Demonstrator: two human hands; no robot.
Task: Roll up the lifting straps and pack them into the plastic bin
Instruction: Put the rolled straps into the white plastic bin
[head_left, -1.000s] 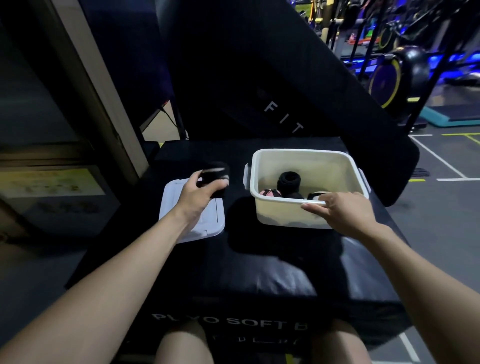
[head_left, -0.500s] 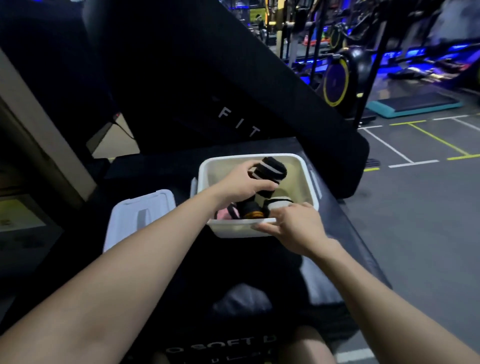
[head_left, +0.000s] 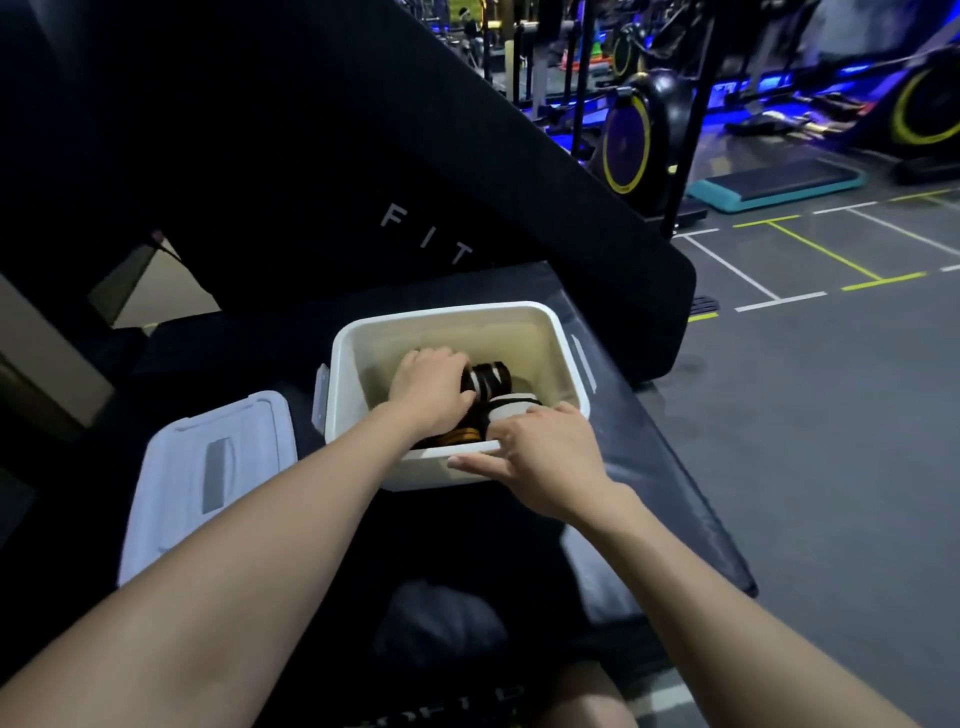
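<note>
Rolled strap: a black rolled lifting strap with white stripes (head_left: 488, 378) sits low inside the bin, toward its middle, with the left hand's fingers curled round its near end.
Other rolls: a white-banded black roll (head_left: 511, 410) and an orange-edged roll (head_left: 460, 435) lie packed against the near wall; how many more lie beneath cannot be told.
Bin: the white rectangular plastic bin (head_left: 550, 338) stands open on the black padded table (head_left: 639, 447), near its far edge.
Left hand: the left hand (head_left: 431, 387) reaches down into the bin and grips the striped roll.
Right hand: the right hand (head_left: 540, 447) rests on the bin's near rim, fingers bent over the edge and thumb along the outer wall, steadying it.
Lid: the pale plastic lid with a grey handle recess (head_left: 208, 478) lies flat on the table, just left of the bin.
Risk, unrolling: if the roll is let go before it is wedged between its neighbours, it will likely spring loose and uncoil.
Risk, crowding: the near end looks full, so pushing the roll down there could dislodge the white-banded roll or leave it standing too high for the lid.
Risk, sliding: a hard push could shift the bin on the soft padding if the right hand slackens.
</note>
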